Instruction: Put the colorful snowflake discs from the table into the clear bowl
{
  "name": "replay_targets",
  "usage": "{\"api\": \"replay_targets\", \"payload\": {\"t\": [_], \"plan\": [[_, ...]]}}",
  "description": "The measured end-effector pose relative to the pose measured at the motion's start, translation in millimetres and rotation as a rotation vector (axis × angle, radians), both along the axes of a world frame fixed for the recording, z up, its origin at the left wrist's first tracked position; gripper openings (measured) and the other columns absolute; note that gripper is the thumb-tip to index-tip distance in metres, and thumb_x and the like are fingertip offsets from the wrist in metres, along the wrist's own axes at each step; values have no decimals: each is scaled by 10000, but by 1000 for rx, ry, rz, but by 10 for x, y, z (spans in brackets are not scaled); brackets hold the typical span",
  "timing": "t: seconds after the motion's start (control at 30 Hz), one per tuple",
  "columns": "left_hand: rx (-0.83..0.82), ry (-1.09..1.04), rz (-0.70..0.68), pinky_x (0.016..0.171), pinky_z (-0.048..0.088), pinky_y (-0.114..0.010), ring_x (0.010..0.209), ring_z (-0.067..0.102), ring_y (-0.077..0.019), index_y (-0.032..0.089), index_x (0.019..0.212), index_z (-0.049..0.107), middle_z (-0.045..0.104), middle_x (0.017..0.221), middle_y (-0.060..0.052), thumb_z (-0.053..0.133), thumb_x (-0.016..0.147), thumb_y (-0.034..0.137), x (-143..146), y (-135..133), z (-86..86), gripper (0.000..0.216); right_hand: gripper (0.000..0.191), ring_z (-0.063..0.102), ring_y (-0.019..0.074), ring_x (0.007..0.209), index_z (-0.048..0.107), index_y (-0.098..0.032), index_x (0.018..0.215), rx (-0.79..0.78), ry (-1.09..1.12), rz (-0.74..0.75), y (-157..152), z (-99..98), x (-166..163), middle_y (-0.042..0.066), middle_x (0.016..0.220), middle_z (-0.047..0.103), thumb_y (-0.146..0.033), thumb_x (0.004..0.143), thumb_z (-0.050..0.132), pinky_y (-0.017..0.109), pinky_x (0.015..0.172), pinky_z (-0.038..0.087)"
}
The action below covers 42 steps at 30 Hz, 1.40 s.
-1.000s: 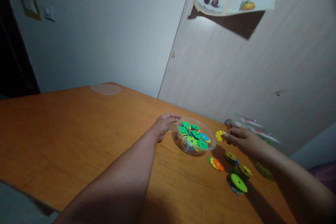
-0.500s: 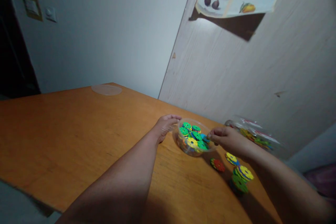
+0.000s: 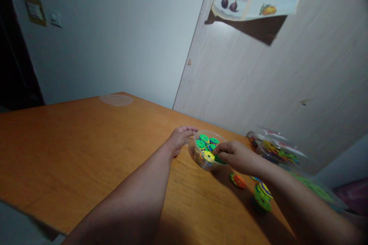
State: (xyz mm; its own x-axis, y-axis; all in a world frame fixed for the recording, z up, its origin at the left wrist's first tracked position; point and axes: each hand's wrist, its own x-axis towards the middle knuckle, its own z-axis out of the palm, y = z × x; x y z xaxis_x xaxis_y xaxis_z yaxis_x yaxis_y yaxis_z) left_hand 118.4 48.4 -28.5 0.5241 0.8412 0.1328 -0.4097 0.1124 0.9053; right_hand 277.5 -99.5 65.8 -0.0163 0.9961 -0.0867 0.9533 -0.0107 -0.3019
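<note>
Clear plastic makes up the round tub [image 3: 204, 165] that we take as our landmark on the orange-brown bench [image 3: 100, 153]. Well to its left, near the bench's far corner, lies a thin, pale disc-like lid [image 3: 116, 100]. Our left hand [image 3: 179, 140] is at the tub's left side, fingers spread along the rim; we cannot tell whether that grip pinches the plastic or merely rests against it. Inside the tub sit notched green discs [image 3: 200, 144], with a yellow disc [image 3: 209, 156] nearer us. Our right hand [image 3: 234, 157] reaches over the tub's right edge, its grip narrow, fingertips down among the discs; whether it holds one is hidden. We judge the step in hand to be placing or arranging discs inside, and the next move to call for a steady tub and a clean lift over the rim. Right of the tub, nearer us, lie an orange-and-green disc [image 3: 238, 180] and a leaning stack [image 3: 262, 200]; farther right are clear bags [image 3: 278, 152] of coloured pieces.
</note>
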Motion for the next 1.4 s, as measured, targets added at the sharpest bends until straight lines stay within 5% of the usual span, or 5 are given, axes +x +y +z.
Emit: {"api": "replay_targets", "payload": {"t": [0.23, 0.47, 0.77, 1.07, 1.4], "plan": [[14, -1, -11, 665, 471, -247, 719, 627, -144, 133, 946, 705, 702, 871, -74, 714, 654, 252, 5, 24, -34, 315, 231, 557, 146, 685, 692, -171, 864, 60, 134, -19, -31, -14, 72, 8, 750, 659, -223, 775, 486, 246, 631, 410], [18, 21, 5, 648, 462, -238, 709, 622, -139, 128, 953, 701, 698, 868, -76, 703, 652, 244, 6, 15, -5, 323, 100, 545, 146, 645, 619, -179, 734, 33, -167, -158, -297, 107, 582, 17, 688, 634, -203, 718, 523, 249, 589, 377], [22, 11, -10, 651, 470, -242, 723, 639, -146, 133, 974, 698, 707, 917, -87, 708, 658, 248, 3, 36, -35, 336, 137, 569, 141, 586, 654, -185, 741, -326, -182, -222, -380, -298, 614, 14, 669, 666, -272, 636, 669, 219, 478, 321], [-9, 2, 7, 639, 475, -236, 695, 638, -143, 121, 926, 713, 713, 864, -85, 717, 628, 217, 4, 13, 4, 313, 149, 537, 141, 604, 606, -180, 731, -198, -179, -238, -351, -405, 746, 16, 691, 640, -277, 642, 676, 234, 505, 324], [-4, 4, -4, 639, 467, -236, 702, 632, -143, 125, 926, 709, 705, 861, -81, 706, 637, 225, 9, 22, -4, 306, 171, 525, 115, 612, 571, -183, 823, -232, 243, -170, -381, -316, 966, -5, 712, 616, -295, 718, 645, 211, 535, 384]]}}
